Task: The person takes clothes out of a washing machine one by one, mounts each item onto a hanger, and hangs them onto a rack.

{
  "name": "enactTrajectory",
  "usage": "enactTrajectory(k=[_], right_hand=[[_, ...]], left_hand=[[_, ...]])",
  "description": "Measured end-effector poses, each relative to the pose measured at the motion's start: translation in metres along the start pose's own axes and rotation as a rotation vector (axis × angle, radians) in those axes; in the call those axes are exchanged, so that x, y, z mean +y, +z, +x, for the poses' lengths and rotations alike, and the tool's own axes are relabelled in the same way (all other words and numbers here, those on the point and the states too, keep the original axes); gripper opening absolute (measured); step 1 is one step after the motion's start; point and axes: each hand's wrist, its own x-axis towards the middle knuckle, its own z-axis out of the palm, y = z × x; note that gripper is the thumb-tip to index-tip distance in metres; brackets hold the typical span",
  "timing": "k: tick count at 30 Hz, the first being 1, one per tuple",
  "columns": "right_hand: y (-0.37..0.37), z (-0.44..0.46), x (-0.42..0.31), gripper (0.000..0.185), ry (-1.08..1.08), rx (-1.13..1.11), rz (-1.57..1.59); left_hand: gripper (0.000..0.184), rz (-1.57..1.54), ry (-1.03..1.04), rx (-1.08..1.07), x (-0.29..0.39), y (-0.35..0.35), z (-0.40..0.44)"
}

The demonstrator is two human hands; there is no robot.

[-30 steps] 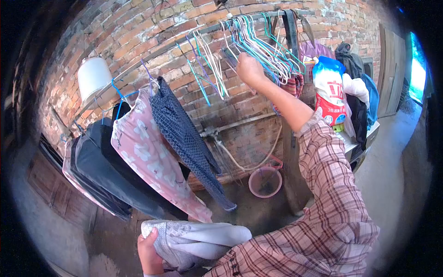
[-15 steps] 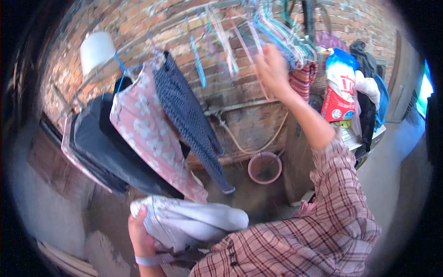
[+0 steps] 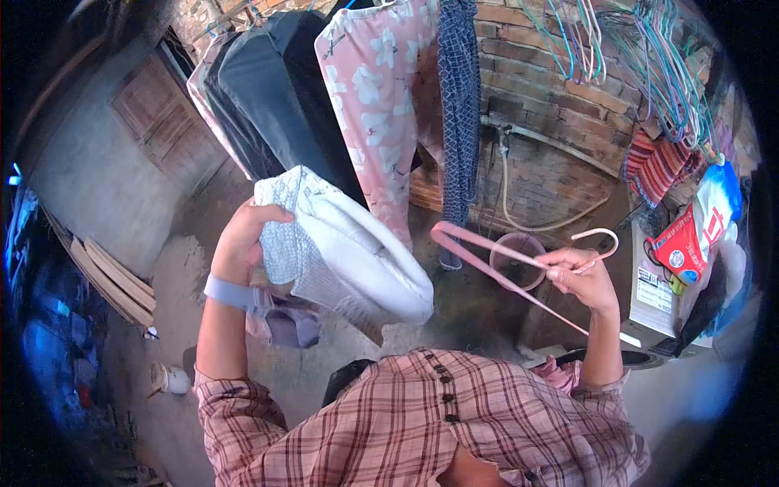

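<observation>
My left hand [image 3: 243, 235] grips a white, grey-patterned garment [image 3: 353, 252] by its edge; the cloth is bunched and its exact kind is unclear. Near the wrist hangs a small greyish-mauve cloth [image 3: 292, 325], and how it is held is hidden. A pink clothes hanger [image 3: 487, 261] with a pale hook is closed in my right hand [image 3: 583, 277], apart from the garment. Behind the garment hang pink floral trousers [image 3: 373, 105], dark patterned trousers [image 3: 458, 122] and dark clothes [image 3: 272, 89].
A bundle of empty hangers [image 3: 661, 65] hangs at upper right above a striped cloth [image 3: 657, 166]. Below it, a red-and-white bag [image 3: 690, 243] rests near a white box [image 3: 653, 284]. A pink basin [image 3: 519, 243] sits by the brick wall, and wooden boards [image 3: 109, 280] lie at left.
My right hand has come down from the hanger bundle with a pink hanger in it. My left hand has raised the white garment. The head view has turned, shifting the scene.
</observation>
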Motion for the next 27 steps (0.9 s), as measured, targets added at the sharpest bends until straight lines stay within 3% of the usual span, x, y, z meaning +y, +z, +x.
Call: enactTrajectory(k=[1,3,7,10,14,17,19,20,23,24,26,27], right_hand=[[0.0,-0.001,-0.006,0.022,-0.022,-0.128,0.031],[0.022,0.012,-0.035,0.024,-0.045,-0.166,-0.053],[0.059,0.058,-0.035,0.022,-0.351,-0.25,-0.266],[0.095,0.09,-0.041,0.023,-0.44,-0.35,-0.305],[0.137,0.133,-0.029,0.023,-0.484,-0.548,-0.432],[0.169,0.152,-0.031,0.024,-0.52,-0.629,-0.282],[0.19,0.158,-0.042,0.024,-0.511,-0.57,-0.211],[0.2,0.159,-0.047,0.025,-0.507,-0.533,-0.177],[0.228,0.163,-0.059,0.025,-0.543,-0.507,-0.101],[0.237,0.162,-0.066,0.025,-0.552,-0.507,-0.076],[0.254,0.163,-0.074,0.022,-0.585,-0.499,-0.05],[0.261,0.161,-0.079,0.021,-0.5,-0.531,0.02]], left_hand=[[0.036,-0.041,-0.022,-0.017,0.001,-0.001,0.001],[0.036,0.011,-0.059,-0.03,0.007,0.005,-0.002],[0.041,0.142,-0.081,-0.069,0.005,-0.002,-0.008],[0.039,0.266,-0.079,-0.064,0.003,-0.009,-0.012],[0.022,0.329,-0.088,-0.1,0.007,-0.007,-0.027],[0.021,0.358,-0.11,-0.107,0.006,-0.01,-0.035],[0.022,0.388,-0.108,-0.11,0.004,-0.014,-0.039],[0.02,0.41,-0.026,-0.097,0.0,-0.006,-0.044],[0.022,0.97,0.301,-0.122,-0.001,-0.006,-0.056],[0.026,1.398,0.44,-0.128,0.013,-0.002,-0.062],[0.029,1.509,0.73,-0.128,0.027,-0.015,-0.059],[0.029,1.468,0.806,-0.154,0.029,-0.022,-0.059]])
